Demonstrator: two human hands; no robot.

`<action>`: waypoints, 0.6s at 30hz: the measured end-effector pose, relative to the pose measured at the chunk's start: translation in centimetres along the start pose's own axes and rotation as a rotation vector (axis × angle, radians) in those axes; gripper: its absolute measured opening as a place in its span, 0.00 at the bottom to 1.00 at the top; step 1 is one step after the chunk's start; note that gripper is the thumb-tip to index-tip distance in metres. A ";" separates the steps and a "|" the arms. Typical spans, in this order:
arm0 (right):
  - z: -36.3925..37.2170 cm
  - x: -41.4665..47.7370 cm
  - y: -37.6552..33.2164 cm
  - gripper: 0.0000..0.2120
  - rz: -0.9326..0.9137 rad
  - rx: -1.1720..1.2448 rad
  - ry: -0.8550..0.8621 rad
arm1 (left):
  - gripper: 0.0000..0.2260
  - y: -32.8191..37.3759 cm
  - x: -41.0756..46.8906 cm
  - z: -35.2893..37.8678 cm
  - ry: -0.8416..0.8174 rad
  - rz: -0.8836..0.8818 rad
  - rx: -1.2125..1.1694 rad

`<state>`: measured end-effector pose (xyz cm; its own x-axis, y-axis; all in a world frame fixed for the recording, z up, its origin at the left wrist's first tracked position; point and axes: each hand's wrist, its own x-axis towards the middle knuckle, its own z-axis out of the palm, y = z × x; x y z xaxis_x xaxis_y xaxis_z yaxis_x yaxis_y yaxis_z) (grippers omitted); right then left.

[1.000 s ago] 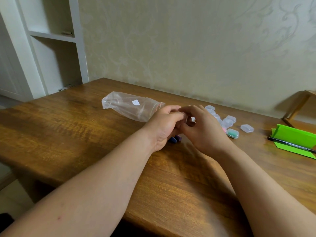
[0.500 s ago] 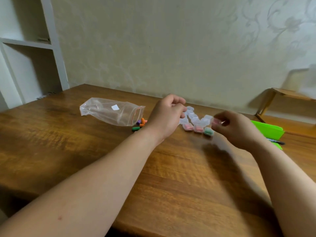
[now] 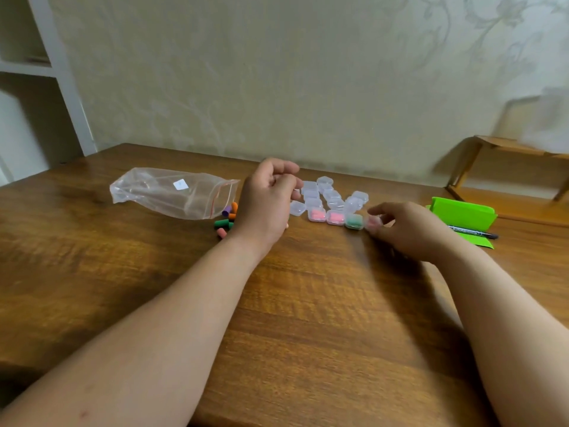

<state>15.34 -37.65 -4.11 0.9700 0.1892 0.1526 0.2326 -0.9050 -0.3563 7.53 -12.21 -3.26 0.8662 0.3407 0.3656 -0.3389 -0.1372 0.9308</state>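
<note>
Meanwhile, right hand pinches 1 blurred box right of the row; left hand curls, seemingly empty.

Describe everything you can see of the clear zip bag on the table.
The clear zip bag is thin, crinkled transparent plastic with a red strip along its mouth and a small white sticker on top. It lies on its side on the wooden table, puffed, seemingly empty, mouth toward the right. Loose coloured plugs sit at the mouth; contact is unclear. The left hand is near but apart.
</note>
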 end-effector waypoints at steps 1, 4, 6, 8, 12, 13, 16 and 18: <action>0.0 -0.1 -0.1 0.22 0.011 0.021 0.002 | 0.09 -0.1 0.0 0.0 -0.005 0.000 0.013; -0.3 -0.2 0.1 0.22 0.057 0.126 0.108 | 0.08 -0.1 -0.1 0.1 -0.021 -0.002 0.023; -0.5 -0.2 0.1 0.17 0.082 0.190 0.234 | 0.08 -0.3 -0.2 0.1 -0.031 -0.003 0.036; -0.8 0.1 0.0 0.14 0.116 0.236 0.313 | 0.08 -0.5 0.0 0.2 -0.031 0.002 0.058; -1.7 1.9 -0.3 0.15 0.140 0.184 0.314 | 0.15 -0.5 0.1 0.2 -0.051 0.022 0.058; -1.8 2.5 -0.5 0.16 0.135 0.144 0.288 | 0.18 -0.4 0.1 0.2 -0.067 0.017 0.053; -1.5 4.2 -0.8 0.17 0.142 0.011 0.172 | 0.26 -0.3 0.0 0.2 -0.122 -0.005 0.063; -1.0 5.2 -0.6 0.17 0.181 -0.076 0.093 | 0.27 -0.4 0.1 0.2 -0.128 -0.014 0.067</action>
<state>20.17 -36.45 -2.21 0.9839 -0.0121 0.1781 0.0454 -0.9479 -0.3153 7.81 -12.34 -3.59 0.9121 0.2218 0.3448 -0.3046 -0.1963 0.9320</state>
